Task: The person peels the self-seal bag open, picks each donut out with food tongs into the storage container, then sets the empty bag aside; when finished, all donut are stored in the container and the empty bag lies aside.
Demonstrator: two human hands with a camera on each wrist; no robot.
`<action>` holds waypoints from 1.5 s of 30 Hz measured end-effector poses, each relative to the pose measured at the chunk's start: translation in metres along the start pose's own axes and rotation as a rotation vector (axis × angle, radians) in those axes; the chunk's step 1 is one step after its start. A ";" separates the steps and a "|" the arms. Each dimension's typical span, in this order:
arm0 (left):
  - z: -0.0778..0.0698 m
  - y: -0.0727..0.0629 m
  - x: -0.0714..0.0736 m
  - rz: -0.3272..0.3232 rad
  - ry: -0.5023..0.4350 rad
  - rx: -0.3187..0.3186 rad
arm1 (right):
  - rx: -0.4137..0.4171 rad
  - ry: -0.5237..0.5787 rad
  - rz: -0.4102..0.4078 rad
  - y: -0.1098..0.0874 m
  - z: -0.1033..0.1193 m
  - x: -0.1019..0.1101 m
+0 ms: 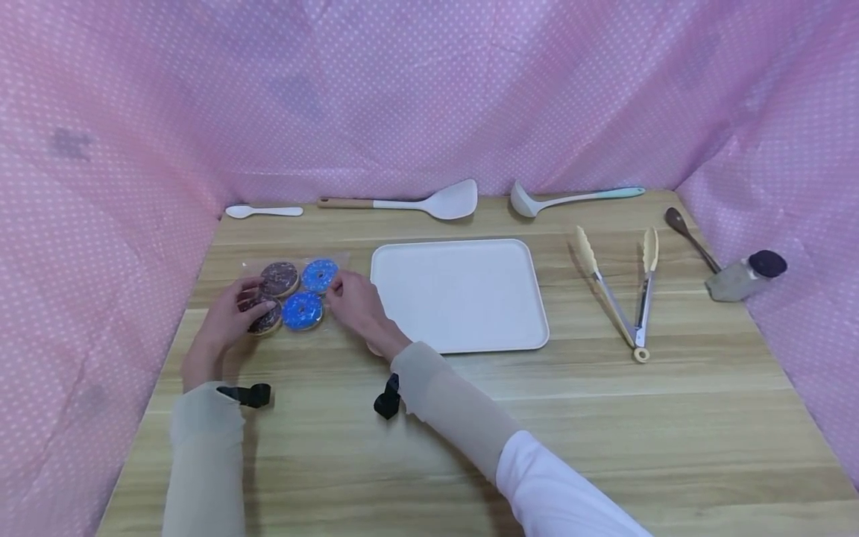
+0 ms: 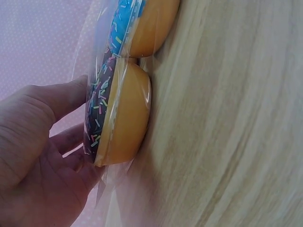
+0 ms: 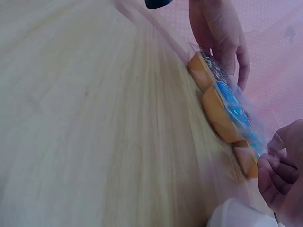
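Note:
A clear plastic bag (image 1: pixel 326 325) lies on the left part of the table, holding two brown doughnuts (image 1: pixel 279 279) and two blue doughnuts (image 1: pixel 303 310), all with sprinkles. My left hand (image 1: pixel 231 317) rests on the brown ones at the bag's left side. In the left wrist view the thumb (image 2: pixel 71 97) lies straight against the brown icing, the other fingers partly hidden behind. At the bag's right edge my right hand (image 1: pixel 362 309) pinches the plastic beside the blue doughnuts. The right wrist view shows its fingertips (image 3: pixel 265 163) together on the film.
A white tray (image 1: pixel 459 294) lies just right of my right hand. Along the back are a small white spoon (image 1: pixel 265 212), a spatula (image 1: pixel 450 201) and a ladle (image 1: pixel 526 201). Tongs (image 1: pixel 640 328), a dark spoon (image 1: pixel 691 235) and a black-capped jar (image 1: pixel 741 277) are at the right.

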State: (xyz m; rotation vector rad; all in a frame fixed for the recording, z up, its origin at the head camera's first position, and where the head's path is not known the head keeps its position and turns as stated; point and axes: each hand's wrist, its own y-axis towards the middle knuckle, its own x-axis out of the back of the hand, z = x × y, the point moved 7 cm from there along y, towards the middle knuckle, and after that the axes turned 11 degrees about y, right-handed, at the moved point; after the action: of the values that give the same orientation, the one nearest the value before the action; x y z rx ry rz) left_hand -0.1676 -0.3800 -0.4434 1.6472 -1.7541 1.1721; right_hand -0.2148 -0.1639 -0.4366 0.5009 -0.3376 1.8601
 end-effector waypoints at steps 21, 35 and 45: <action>-0.004 -0.001 0.002 0.004 0.001 -0.011 | 0.051 0.071 -0.016 0.005 0.005 0.018; 0.000 -0.004 0.000 0.011 -0.017 0.012 | -0.043 -0.032 0.063 0.024 0.000 0.005; 0.000 -0.002 0.000 -0.005 -0.010 -0.005 | -0.050 -0.016 0.033 0.021 -0.004 0.016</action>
State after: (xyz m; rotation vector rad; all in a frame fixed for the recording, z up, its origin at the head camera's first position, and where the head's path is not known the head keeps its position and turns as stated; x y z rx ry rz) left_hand -0.1654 -0.3801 -0.4431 1.6567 -1.7562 1.1582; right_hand -0.2400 -0.1562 -0.4324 0.4790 -0.4047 1.8752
